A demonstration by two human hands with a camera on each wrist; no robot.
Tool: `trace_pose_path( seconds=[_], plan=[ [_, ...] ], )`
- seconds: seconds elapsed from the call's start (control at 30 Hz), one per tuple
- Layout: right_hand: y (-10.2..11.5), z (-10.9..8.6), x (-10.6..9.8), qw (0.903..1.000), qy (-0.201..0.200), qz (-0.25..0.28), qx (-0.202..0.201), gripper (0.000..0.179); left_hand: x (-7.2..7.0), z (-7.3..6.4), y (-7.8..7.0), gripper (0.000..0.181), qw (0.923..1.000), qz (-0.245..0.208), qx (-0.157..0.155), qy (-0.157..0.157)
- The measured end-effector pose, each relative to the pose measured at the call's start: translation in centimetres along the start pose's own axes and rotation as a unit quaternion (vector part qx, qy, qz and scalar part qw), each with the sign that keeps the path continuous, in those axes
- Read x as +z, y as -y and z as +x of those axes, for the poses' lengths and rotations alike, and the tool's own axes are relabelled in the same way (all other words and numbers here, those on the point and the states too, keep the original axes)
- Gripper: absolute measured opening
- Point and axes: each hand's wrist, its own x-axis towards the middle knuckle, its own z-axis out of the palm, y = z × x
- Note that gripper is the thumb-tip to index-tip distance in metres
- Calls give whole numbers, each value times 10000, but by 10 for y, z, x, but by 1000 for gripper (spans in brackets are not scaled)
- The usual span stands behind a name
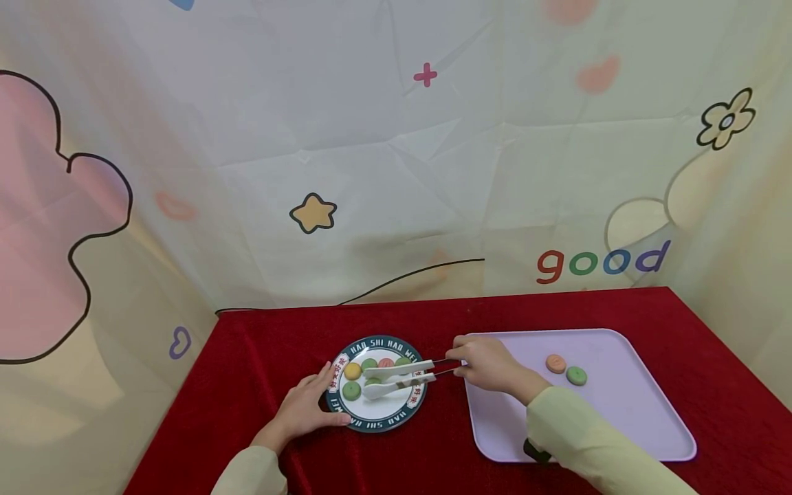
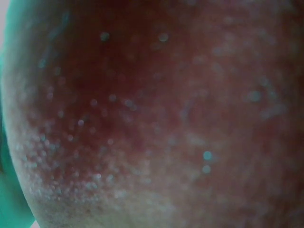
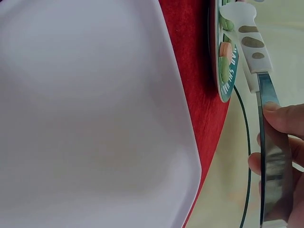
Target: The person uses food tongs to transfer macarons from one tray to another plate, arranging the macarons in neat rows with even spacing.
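Observation:
In the head view a round plate [image 1: 374,416] with a dark lettered rim holds several small round green, yellow and pink macaron-like pieces. My left hand [image 1: 303,407] touches its left rim, fingers and thumb spread along the edge. Tongs [image 1: 399,378] with white tips and metal arms reach over the plate from the right, gripped by my right hand [image 1: 489,363]. Their tips lie around a green piece [image 1: 372,382]; whether they touch it I cannot tell. The right wrist view shows thumb and fingers pinching the metal arms [image 3: 275,166]. The left wrist view is a blur.
A lilac tray [image 1: 619,426] lies to the right, under my right forearm. On it sit an orange-pink piece [image 1: 555,364] and a green piece [image 1: 577,375], side by side. Red cloth [image 1: 297,344] covers the table, and a printed curtain [image 1: 396,172] hangs behind.

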Motion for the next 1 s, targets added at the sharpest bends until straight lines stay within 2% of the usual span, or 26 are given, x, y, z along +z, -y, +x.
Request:
trace_pose_path(
  seconds=[1.0],
  plan=[
    [4,5,5,9999,73,-23,99,21,1,1,1,105,10000,9,-64,46]
  ],
)
